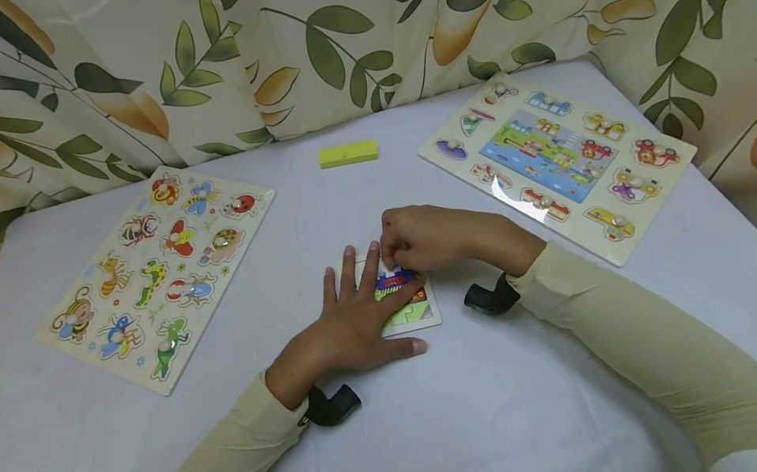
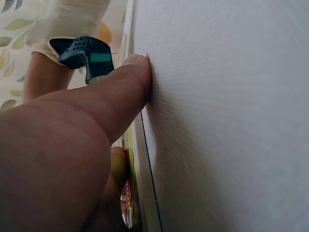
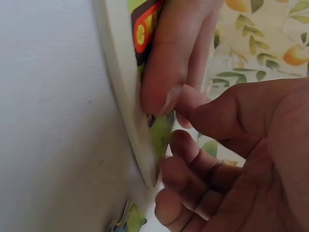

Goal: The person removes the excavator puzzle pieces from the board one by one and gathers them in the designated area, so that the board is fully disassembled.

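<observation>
While left fingers (image 1: 348,276) touch a puzzle (image 1: 410,313), teal-patched wrist device (image 2: 79,52)

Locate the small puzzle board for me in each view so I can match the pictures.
Head: the small puzzle board lies just below centre, partly covered.
Left wrist: low, slightly left of centre, seen nearly edge-on.
Right wrist: from the top edge, left of centre, slanting down past mid-height.
Shared landmark: leaf-patterned fabric, top in head, top-left in left wrist, top-right in right wrist.
</observation>
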`<state>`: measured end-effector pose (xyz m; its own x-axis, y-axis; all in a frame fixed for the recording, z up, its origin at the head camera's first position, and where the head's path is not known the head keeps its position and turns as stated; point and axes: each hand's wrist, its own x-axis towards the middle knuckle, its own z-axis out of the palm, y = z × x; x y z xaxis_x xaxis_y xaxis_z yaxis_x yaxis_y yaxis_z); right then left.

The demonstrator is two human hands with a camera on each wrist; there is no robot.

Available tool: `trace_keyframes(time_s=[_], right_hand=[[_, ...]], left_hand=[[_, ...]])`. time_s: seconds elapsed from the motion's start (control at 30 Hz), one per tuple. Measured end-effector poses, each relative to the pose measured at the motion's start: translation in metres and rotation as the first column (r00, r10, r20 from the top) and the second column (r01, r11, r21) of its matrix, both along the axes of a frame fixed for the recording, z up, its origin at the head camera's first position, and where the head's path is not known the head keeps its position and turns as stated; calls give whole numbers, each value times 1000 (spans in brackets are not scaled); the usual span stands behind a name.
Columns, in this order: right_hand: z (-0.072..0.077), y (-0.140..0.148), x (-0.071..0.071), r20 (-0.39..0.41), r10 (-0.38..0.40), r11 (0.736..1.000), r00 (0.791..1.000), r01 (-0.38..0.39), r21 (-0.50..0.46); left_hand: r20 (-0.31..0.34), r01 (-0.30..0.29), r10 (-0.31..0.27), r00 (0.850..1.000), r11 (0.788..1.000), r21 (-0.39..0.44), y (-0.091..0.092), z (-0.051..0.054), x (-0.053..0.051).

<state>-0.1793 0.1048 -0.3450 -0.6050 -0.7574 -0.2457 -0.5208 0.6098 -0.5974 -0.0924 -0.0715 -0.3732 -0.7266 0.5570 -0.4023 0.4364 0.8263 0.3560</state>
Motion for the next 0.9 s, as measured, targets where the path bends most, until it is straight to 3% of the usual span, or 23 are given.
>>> trace_keyframes(time_s=[0.23,0.9], right_hand=[[4,-1,-3,36,34,999,999,-34,-11],[8,11,-5,63,-12,1000,998,13,-22]], left_hand=[[-1,6,-6,1000,1000,7,-1,1,0],[4,-11,11,1000,1000,-13,1,0,0]])
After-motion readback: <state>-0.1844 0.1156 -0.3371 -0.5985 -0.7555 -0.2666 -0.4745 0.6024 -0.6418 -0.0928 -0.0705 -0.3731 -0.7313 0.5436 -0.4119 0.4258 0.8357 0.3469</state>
